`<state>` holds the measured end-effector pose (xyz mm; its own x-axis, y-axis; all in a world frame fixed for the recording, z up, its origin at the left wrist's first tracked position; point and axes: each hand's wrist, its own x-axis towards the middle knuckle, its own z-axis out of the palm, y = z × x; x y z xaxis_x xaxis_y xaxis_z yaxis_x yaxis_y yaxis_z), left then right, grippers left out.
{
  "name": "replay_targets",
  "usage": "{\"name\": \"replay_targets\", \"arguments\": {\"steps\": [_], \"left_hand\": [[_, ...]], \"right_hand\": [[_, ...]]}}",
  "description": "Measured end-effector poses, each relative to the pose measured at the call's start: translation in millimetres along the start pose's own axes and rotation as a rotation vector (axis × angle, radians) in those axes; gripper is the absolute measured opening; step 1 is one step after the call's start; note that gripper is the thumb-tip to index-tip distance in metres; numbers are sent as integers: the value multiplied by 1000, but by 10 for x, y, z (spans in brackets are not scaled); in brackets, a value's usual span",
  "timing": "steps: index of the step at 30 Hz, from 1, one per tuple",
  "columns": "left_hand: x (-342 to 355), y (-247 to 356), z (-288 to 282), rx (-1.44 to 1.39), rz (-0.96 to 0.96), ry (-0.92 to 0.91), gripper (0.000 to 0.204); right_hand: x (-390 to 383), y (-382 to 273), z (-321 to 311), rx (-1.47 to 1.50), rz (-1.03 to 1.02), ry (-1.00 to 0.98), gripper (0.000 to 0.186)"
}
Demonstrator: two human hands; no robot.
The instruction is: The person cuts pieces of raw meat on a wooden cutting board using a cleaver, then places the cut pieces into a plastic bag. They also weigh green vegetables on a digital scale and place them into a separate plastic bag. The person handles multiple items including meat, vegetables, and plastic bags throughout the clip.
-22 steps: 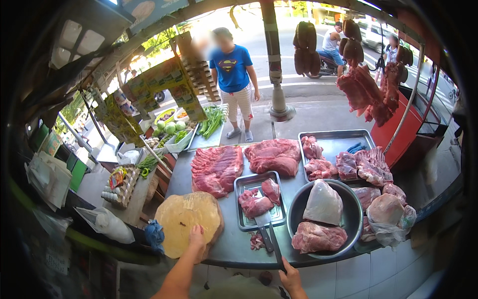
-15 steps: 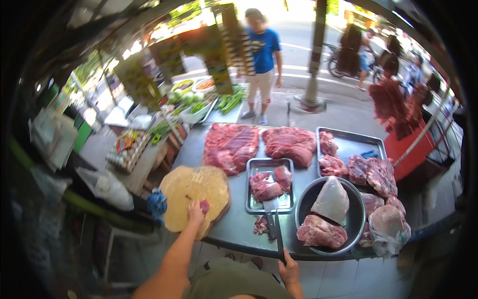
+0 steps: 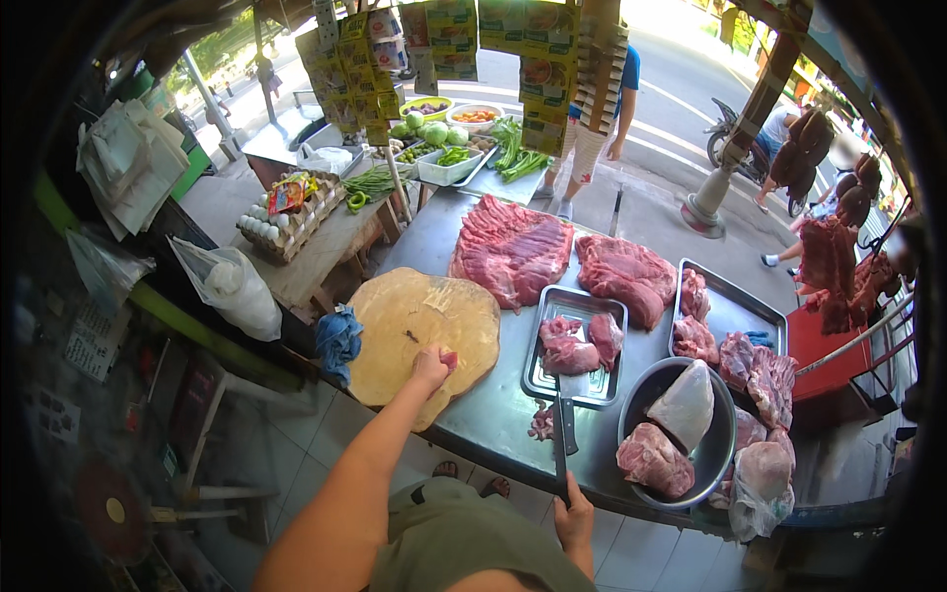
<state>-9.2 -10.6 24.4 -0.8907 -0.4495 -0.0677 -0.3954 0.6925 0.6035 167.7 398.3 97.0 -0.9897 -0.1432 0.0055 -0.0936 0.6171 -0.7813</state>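
My left hand rests on the round yellow chopping block, its fingers closed on a small red piece of meat. My right hand grips a black-handled knife, held upright below the steel tray of pork pieces. A second knife handle lies beside it. Small meat scraps are left of the knife. A gray basin with two large cuts sits right of my right hand. A crumpled blue cloth lies at the block's left edge.
Large pork slabs, another steel tray and bagged meat share the counter. Eggs, vegetables, hanging packets and a white bag surround it. A person stands partly hidden across the counter; meat hangs right.
The view has turned left, so the counter appears farther right and the person opposite is largely hidden by packets. The red piece in my left hand, not visible in the earliest frame, now shows.
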Motion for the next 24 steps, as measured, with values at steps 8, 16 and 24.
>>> {"name": "replay_targets", "arguments": {"steps": [8, 16, 24], "left_hand": [[82, 280, -14, -1172, -263, -413, 19], [-32, -193, 262, -223, 139, -40, 58], [-330, -526, 78, -226, 144, 53, 65]], "right_hand": [[-17, -302, 182, -13, -26, -14, 64], [0, -418, 385, 111, 100, -30, 60], [220, -606, 703, 448, 289, -52, 64]]}}
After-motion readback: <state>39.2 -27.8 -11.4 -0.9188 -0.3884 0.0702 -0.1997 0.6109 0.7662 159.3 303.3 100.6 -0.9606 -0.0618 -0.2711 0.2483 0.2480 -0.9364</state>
